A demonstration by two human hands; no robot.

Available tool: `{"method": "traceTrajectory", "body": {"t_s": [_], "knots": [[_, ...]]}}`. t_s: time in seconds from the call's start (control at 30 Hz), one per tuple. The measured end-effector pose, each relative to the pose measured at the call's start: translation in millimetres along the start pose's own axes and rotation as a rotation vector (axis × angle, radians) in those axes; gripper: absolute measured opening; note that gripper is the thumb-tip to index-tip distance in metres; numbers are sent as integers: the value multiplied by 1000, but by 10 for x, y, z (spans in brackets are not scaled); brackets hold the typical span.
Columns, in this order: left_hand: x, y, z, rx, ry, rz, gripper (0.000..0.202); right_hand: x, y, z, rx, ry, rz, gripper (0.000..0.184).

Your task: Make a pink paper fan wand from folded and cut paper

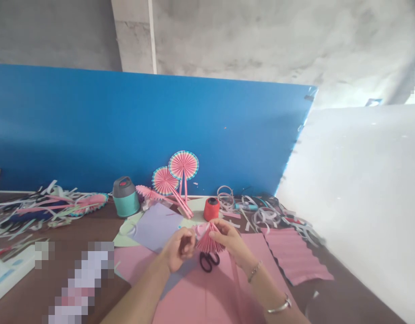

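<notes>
My right hand (227,238) pinches a pleated pink paper fan (210,241) near its gathered top, with the folds spreading downward. Just left of it, my left hand (180,247) is closed with its fingers curled in. Whether a thin thing sits in those fingers I cannot make out. Black scissors handles (209,262) show under the fan, their blades hidden. Beneath both hands lie pink paper sheets (197,301). A spool of red thread (211,209) stands right behind my right hand.
Two round paper fans (183,165) lean against the blue partition (126,121). A teal and grey container (125,197) stands at left. Paper strips (35,211) are heaped at far left. Tape rolls (266,217) and a creased pink sheet (296,256) lie at right.
</notes>
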State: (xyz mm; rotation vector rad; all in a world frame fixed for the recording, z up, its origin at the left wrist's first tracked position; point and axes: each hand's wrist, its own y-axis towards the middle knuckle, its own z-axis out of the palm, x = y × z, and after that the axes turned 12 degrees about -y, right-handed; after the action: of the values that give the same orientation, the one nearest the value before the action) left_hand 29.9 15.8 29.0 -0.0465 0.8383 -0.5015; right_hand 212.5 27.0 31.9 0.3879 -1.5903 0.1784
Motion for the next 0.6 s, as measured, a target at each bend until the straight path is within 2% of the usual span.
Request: {"method": "traceTrajectory", "body": {"t_s": [0.13, 0.27, 0.4, 0.6], "knots": [[7, -18, 36, -14, 30, 33, 20, -6, 0, 11, 21, -61, -51, 30], [48, -37, 69, -26, 208, 115, 27, -28, 7, 77, 41, -231, -111, 19], [50, -57, 92, -5, 329, 208, 27, 8, -4, 103, 10, -389, -101, 13], [-7, -101, 147, -37, 372, 191, 23, -39, 7, 90, 17, -474, -96, 15]]}}
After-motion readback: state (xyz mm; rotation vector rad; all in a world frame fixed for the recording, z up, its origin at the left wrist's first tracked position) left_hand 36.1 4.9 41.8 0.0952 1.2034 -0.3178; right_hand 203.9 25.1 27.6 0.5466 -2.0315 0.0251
